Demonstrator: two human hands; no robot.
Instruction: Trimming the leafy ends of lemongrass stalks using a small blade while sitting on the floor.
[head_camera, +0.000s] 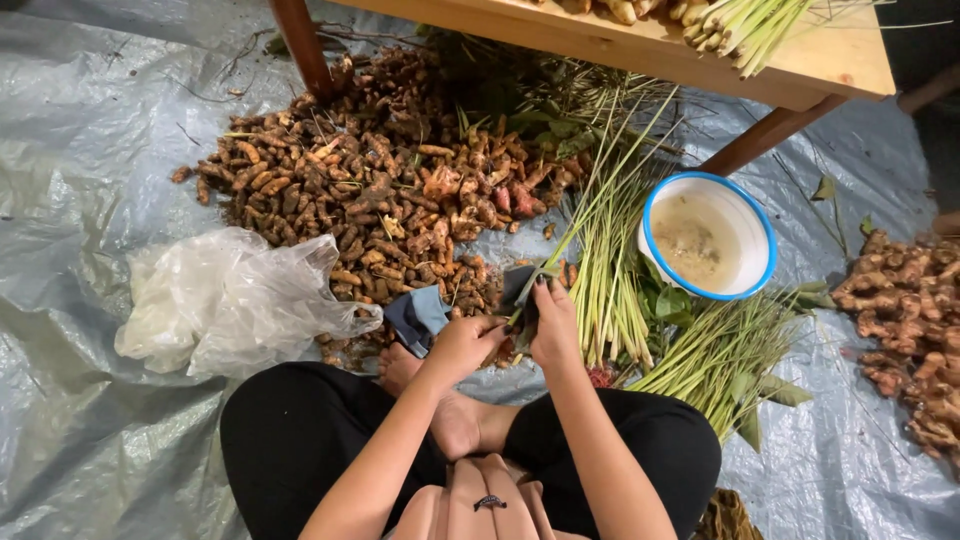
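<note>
I sit cross-legged on a grey plastic sheet (90, 180). My left hand (462, 345) and my right hand (553, 325) meet in front of my feet, both closed on a dark green leaf (524, 300) that sticks up between them. A big heap of brown and orange turmeric roots (370, 185) lies just beyond my hands. Long lemongrass stalks (605, 260) lie right beside my right hand.
A crumpled clear plastic bag (230, 300) lies at the left. A white bowl with a blue rim (710, 240) holds cloudy water at the right. Ginger roots (910, 320) are piled at far right. A wooden table (700, 55) with more stalks stands at the back.
</note>
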